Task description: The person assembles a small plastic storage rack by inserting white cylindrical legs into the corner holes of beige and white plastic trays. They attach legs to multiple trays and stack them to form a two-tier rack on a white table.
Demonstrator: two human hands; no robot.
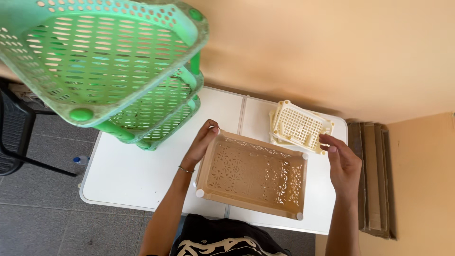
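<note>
- The left hand point(201, 142) is pressing flat against the left short wall of the beige perforated tray point(253, 174), fingers straight and pointing toward the far corner, thumb over the rim — an open palm bracing rather than a closed fist.
- The right hand point(343, 163) is hovering just off the tray's right short wall, fingers spread wide and holding nothing; whether the fingertips are touching the rim I cannot tell.
- The tray is sitting between the two hands, tilted slightly on the white folding table point(128, 175), with small white caps showing at three of its corners and a lacy cut-out pattern across its floor and walls.
- Just beyond the tray's far right corner, a stack of cream lattice shelf panels point(298, 125) is lying on the table, near the right fingertips.
- To the left — looming close to the camera — a green perforated tiered rack point(109, 61) is standing on the table, its lower tiers near the left hand.
- A thin bracelet point(186, 169) is circling the left wrist.
- Flattened cardboard point(374, 180) is leaning beside the table against the tan wall point(332, 47).
</note>
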